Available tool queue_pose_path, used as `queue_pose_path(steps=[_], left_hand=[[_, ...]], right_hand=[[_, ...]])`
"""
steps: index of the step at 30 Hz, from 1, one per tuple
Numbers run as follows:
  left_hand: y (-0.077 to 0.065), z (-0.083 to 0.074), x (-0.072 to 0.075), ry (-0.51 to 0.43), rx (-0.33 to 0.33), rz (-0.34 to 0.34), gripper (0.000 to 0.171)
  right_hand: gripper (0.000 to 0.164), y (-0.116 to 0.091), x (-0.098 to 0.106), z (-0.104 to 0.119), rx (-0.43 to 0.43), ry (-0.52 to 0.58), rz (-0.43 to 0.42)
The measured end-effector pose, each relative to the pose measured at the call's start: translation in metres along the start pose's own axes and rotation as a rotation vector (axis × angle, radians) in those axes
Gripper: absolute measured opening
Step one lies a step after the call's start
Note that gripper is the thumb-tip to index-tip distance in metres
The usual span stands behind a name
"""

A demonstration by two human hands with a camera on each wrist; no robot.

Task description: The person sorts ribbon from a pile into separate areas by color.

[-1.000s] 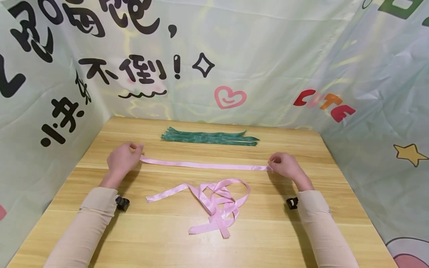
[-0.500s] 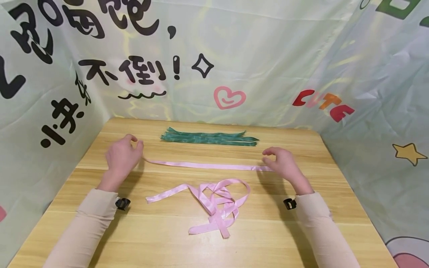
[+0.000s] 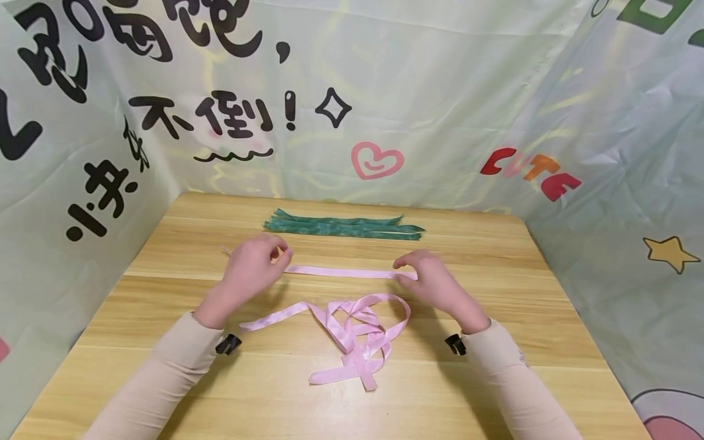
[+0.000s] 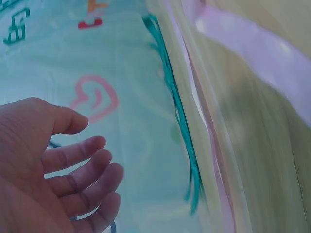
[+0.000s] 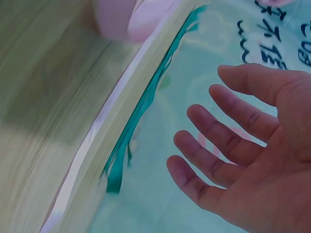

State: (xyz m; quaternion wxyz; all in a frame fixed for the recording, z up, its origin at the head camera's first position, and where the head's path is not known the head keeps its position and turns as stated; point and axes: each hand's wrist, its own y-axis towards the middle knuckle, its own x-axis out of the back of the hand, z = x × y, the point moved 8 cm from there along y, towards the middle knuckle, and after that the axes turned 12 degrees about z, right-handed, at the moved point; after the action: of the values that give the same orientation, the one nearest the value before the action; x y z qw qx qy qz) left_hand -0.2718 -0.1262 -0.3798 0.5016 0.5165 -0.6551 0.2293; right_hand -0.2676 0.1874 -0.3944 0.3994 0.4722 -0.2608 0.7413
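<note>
A straight pink ribbon (image 3: 341, 272) lies across the wooden table, its ends partly behind the hands. My left hand (image 3: 250, 269) hovers over its left part with loosely bent fingers and nothing in them. Above the right part is my right hand (image 3: 434, 281), also holding nothing; in the right wrist view its fingers (image 5: 214, 165) are spread and slightly bent. Closer to me, a longer pink ribbon (image 3: 356, 336) lies in a loose tangle with one tail stretching left. Behind the straight ribbon rests a bundle of green ribbon strips (image 3: 341, 227).
The wooden table (image 3: 264, 391) reaches back to a printed cloth backdrop (image 3: 440, 91), which also rises along both sides. A small black wrist camera (image 3: 228, 344) sits at the left cuff, and another black camera (image 3: 455, 344) at the right cuff.
Both hands held the straight ribbon's ends a second ago, then let go. They have since moved inward, the left hand to the right and the right hand to the left. The ribbons stay put.
</note>
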Motion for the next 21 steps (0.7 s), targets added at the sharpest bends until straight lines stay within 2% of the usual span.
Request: queue_pose_path(steps=[8,17,21], left_hand=[[0.003,-0.038,-0.03,-0.017,-0.068,0.128,0.017],[0.008,-0.066,-0.06,-0.025,-0.171,0.24,0.02],[0.008,-0.075,-0.069,-0.034,-0.18,0.293,0.022]], right_hand=[[0.02,0.007,-0.021,0.028,0.079,0.015,0.082],[0.023,0.013,-0.045,0.044,0.149,-0.06,0.166],[0.024,0.015,-0.053,0.046,0.148,-0.072,0.216]])
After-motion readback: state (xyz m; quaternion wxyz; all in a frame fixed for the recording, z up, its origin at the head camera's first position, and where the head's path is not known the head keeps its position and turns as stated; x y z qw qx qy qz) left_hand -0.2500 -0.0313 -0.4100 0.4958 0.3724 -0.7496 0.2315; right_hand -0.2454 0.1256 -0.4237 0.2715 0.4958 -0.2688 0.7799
